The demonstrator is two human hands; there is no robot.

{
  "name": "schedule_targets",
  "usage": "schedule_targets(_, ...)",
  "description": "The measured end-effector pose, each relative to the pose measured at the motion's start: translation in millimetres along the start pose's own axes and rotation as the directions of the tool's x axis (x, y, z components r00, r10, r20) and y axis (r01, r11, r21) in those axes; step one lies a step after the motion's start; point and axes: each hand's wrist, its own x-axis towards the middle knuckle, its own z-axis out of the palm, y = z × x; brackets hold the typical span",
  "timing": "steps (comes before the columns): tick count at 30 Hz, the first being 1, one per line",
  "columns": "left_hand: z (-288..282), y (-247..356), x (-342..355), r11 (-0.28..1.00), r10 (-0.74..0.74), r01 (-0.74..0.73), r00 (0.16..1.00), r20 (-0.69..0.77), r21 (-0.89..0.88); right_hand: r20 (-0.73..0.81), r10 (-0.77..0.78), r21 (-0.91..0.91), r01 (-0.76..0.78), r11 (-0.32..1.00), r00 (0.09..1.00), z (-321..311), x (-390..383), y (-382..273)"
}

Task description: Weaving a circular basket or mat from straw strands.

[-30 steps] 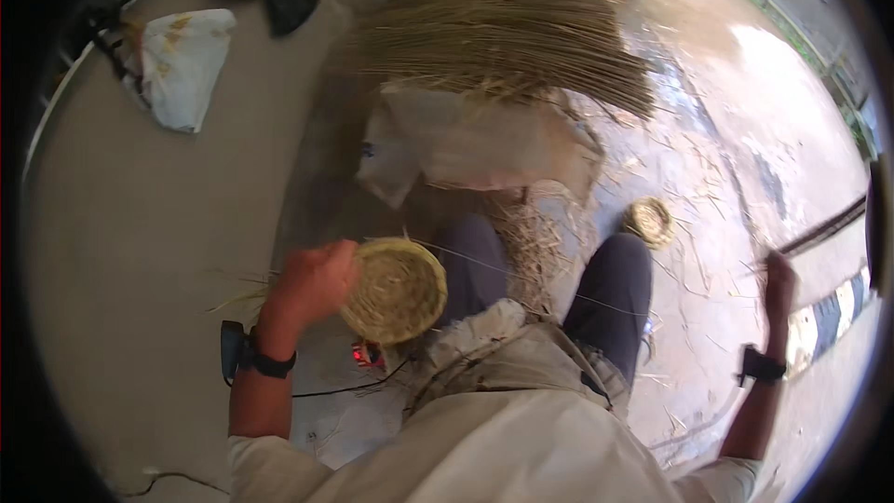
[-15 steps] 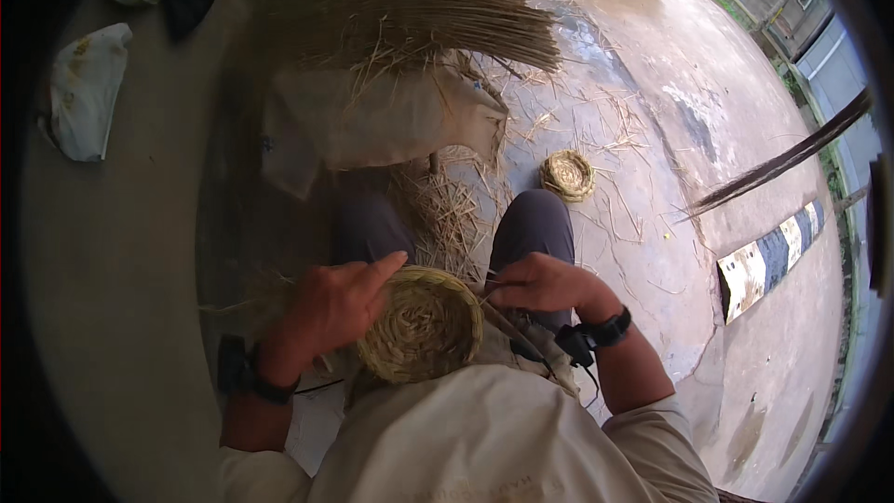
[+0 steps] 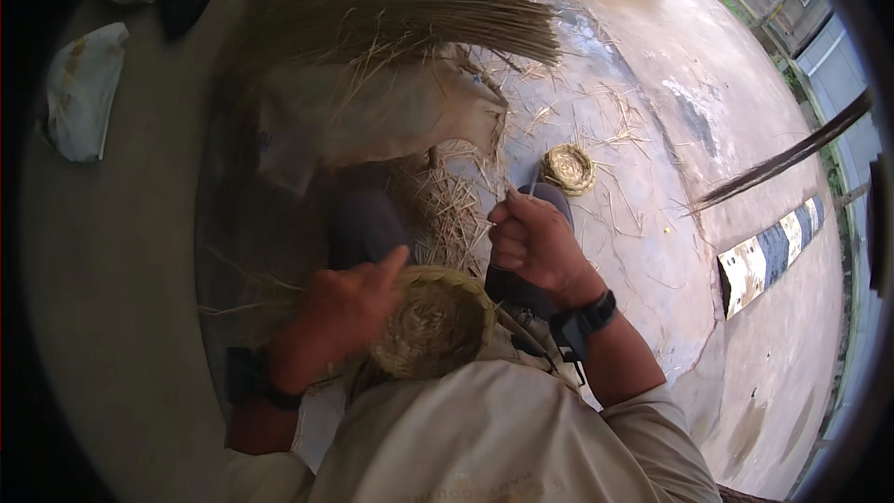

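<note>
A round woven straw basket (image 3: 433,324) lies in my lap, its open top facing up. My left hand (image 3: 345,312), smeared by motion, grips its left side, with the index finger stretched along the rim. Raised above my right knee and apart from the basket is my right hand (image 3: 535,240), its fingers closed in a pinch. A thin, pale, needle-like piece (image 3: 533,188) sticks up from these fingers; its exact kind is too small to tell. Loose straw strands (image 3: 247,303) stick out to the left of my left hand.
A smaller woven basket (image 3: 568,170) rests on the floor beyond my right knee. Ahead lie a big bundle of straw (image 3: 410,9), a beige cloth (image 3: 363,116) and scattered stalks (image 3: 452,214). White bags (image 3: 86,93) are at the far left, a striped block (image 3: 771,256) at right.
My right hand has moved up and away from the basket's right rim. The basket has shifted slightly right, and my left hand has moved a little with it.
</note>
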Motion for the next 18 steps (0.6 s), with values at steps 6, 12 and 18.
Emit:
schedule_targets(6, 6.8, -3.0, -19.7, 0.988, -0.108, 0.109, 0.994, 0.015, -0.112, -0.072, -0.025, 0.052, 0.029, 0.998, 0.997, -9.0, -13.4, 6.4)
schedule_targets(12, 19.0, 2.3, -5.9, 0.993, -0.049, 0.045, 0.998, -0.030, -0.110, 0.075, -0.413, 0.167, 0.397, 0.903, 0.908, 45.6, 11.9, -9.1)
schedule_targets(18, 9.1, -0.2, -8.0, 0.995, -0.080, 0.085, 0.993, 0.083, -0.054, 0.973, 0.018, -0.232, 0.972, 0.026, 0.231, 103.2, -18.6, 65.6)
